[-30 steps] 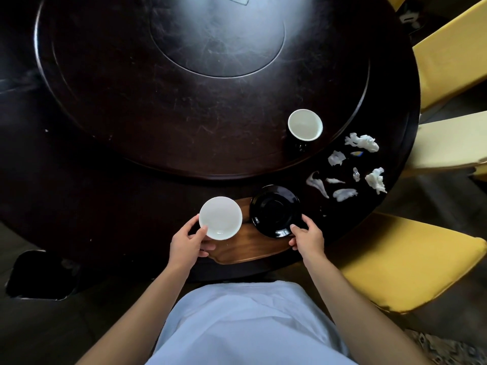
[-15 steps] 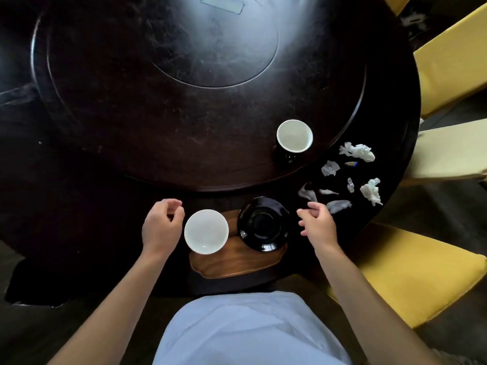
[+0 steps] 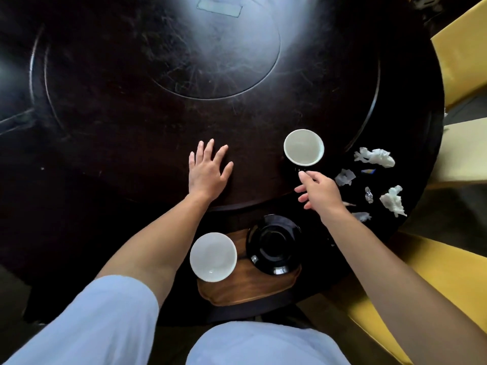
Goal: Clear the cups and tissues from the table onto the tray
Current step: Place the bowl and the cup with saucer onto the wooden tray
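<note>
Halfway through clearing: one white cup (image 3: 213, 256) and a black saucer (image 3: 274, 245) already sit on my wooden tray (image 3: 247, 292) at the near edge of the dark round worktop (image 3: 131, 101). A second white cup (image 3: 303, 147) stands out on the worktop's raised turning ring, and the crumpled tissues (image 3: 374, 157) lie scattered to its right, none yet on the tray. My right hand (image 3: 320, 191) reaches for that cup, fingers loosely spread and holding nothing, its fingertips (image 3: 303, 175) just below the cup's dark base; whether they touch it I cannot tell. My left hand (image 3: 208, 171) lies flat and wide open on the ring, well apart from the cup, gripping nothing.
</note>
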